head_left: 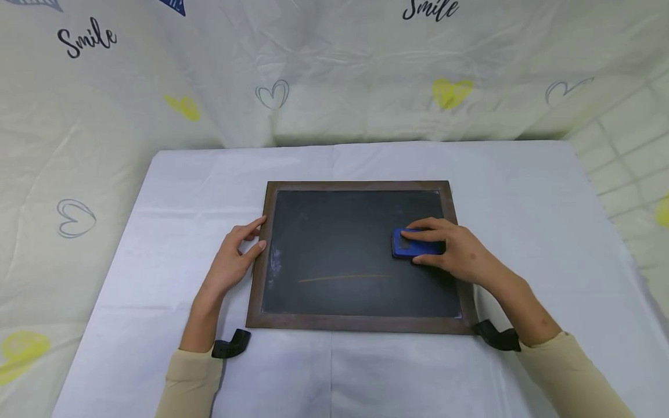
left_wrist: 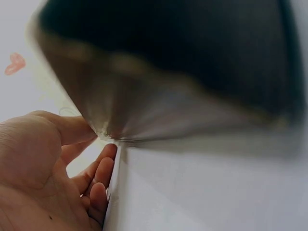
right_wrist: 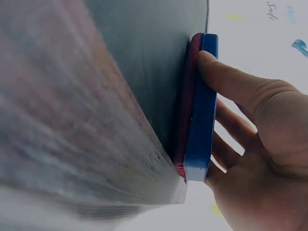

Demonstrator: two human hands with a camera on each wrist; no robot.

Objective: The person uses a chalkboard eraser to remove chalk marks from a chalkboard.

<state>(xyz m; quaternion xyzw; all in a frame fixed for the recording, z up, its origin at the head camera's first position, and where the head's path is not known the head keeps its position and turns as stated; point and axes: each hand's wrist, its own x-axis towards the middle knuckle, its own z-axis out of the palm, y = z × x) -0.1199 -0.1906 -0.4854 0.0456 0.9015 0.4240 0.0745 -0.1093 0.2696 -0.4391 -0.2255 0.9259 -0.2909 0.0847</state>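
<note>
A small chalkboard [head_left: 345, 244] with a brown wooden frame [head_left: 360, 323] lies flat on the white-covered table. My left hand [head_left: 233, 258] rests at the frame's left side, thumb and index fingertips touching its edge; in the left wrist view the other fingers are bent beside the board. Over the right part of the black surface, my right hand [head_left: 457, 249] grips a blue chalkboard eraser [head_left: 406, 246] between thumb and fingers. Its dark red felt [right_wrist: 185, 115] faces the board in the right wrist view. A thin orange chalk line [head_left: 345, 278] runs across the lower middle.
White cloth [head_left: 334, 371] covers the table around the chalkboard. Faint white chalk smudges [head_left: 274, 261] mark the board's left side. Behind stands a pale curtain [head_left: 355, 58] printed with hearts and "Smile". Black wrist mounts [head_left: 231, 343] sit at both cuffs.
</note>
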